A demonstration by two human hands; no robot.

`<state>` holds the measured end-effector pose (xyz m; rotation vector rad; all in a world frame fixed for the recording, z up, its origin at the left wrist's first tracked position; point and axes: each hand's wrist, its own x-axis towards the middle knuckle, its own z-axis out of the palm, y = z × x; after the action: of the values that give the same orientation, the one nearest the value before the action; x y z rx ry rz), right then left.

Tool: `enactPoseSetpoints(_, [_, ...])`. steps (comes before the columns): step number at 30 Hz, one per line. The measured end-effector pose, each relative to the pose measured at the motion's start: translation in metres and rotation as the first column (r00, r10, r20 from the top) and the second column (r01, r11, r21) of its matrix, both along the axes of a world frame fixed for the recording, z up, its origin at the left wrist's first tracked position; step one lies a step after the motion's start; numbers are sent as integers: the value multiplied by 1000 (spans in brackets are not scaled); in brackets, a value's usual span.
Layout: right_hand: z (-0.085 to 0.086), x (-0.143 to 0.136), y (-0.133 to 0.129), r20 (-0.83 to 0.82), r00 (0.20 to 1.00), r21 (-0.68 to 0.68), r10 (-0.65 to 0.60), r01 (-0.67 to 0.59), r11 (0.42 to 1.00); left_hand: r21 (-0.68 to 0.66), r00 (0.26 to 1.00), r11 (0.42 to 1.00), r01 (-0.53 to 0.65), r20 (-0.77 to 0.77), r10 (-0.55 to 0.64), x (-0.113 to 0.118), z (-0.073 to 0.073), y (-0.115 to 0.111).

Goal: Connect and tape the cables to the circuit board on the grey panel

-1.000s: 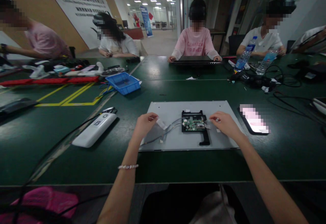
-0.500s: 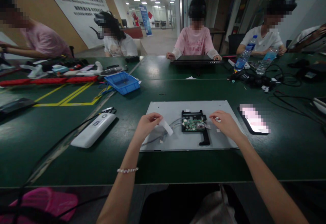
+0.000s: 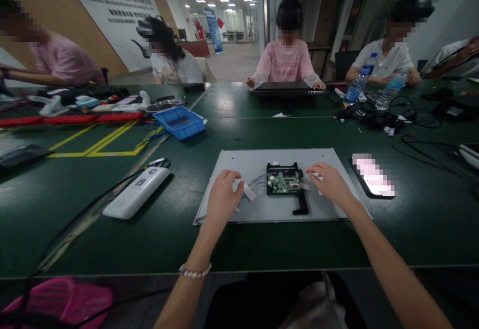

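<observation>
A light grey panel (image 3: 258, 209) lies flat on the green table. On its middle sits a black frame (image 3: 301, 203) with a green circuit board (image 3: 284, 184), and grey wires (image 3: 258, 182) run left from it. My left hand (image 3: 224, 194), over the panel's left part, is closed on a white strip (image 3: 249, 192) that sticks out to the right of the fingers. To the right of the board, my right hand (image 3: 329, 182) pinches a small white piece (image 3: 317, 176); its exact shape is too small to tell.
A phone (image 3: 374, 177) lies right of the panel, a white power bank (image 3: 137, 192) with a cable at left. Farther back are a blue basket (image 3: 181, 122), bottles (image 3: 359, 80) and a dark laptop (image 3: 288, 88) before a seated person. A pink basket (image 3: 63, 301) stands below the table edge.
My left hand has turned palm down and shifted slightly right and down, its strip moving a little right. My right hand has moved slightly left.
</observation>
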<state>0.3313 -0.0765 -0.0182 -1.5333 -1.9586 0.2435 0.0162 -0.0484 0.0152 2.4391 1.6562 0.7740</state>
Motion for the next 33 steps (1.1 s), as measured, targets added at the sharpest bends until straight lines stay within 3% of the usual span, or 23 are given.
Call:
enactPoseSetpoints(6, [-1,1,0,4,1000,-10,10,-10,1000,5,947,993,-116,-300,112,24,-5,-33])
enactPoseSetpoints(13, [-2,3,1,27,999,-40,24,-22,999,26,898,997,-74,-432,78,36,-5,-38])
enactPoseSetpoints(20, [-2,3,0,29,999,-54,33,-31,998,44,918,997,-61,-389,74,35,-16,-40])
enactPoseSetpoints(28, [0,5,0,18,999,-46,38,-37,998,-55,935,992,-116,-344,90,25,-18,-35])
enactPoseSetpoints(33, [-2,6,0,25,999,-52,32,-30,998,-120,956,990,-79,-291,41,18,-16,-36])
